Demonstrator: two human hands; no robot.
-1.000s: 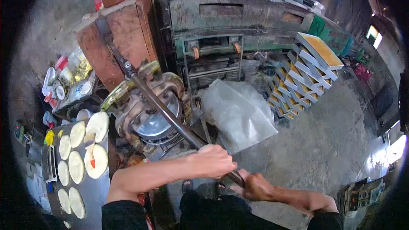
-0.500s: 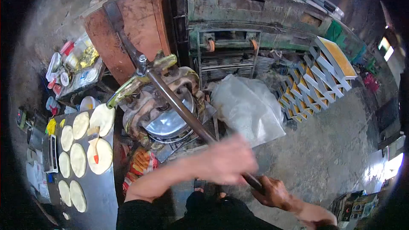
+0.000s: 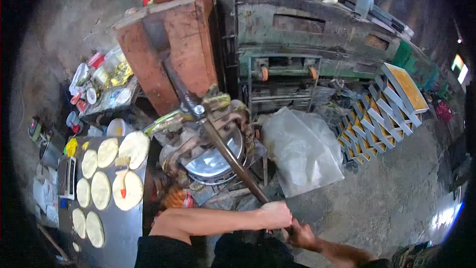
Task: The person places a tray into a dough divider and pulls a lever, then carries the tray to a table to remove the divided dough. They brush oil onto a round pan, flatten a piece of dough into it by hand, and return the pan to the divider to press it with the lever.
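A long dark metal lever bar (image 3: 230,156) slants across the view toward my body. My left hand (image 3: 276,215) is closed around its near part, and my right hand (image 3: 301,234) is closed at its lower end, just below the left. Farther along, the bar joins a worn cast-metal machine (image 3: 173,161) by a bolted joint. Inside that machine sits a shiny round metal plate (image 3: 213,164). The far end of the bar, blurred, passes in front of a reddish-brown cabinet.
On the left, a metal table (image 3: 130,228) bears several flat dough rounds (image 3: 100,190) and a brush (image 3: 123,181). A plastic sheet (image 3: 302,154) covers something beyond my hands. Stacked trays (image 3: 384,119) stand at right; the brown cabinet (image 3: 166,49) rises behind the machine.
The left hand, blurred and raised earlier, now grips the bar close to the right hand. The bar's far end has swung down and right, and the whole view has shifted.
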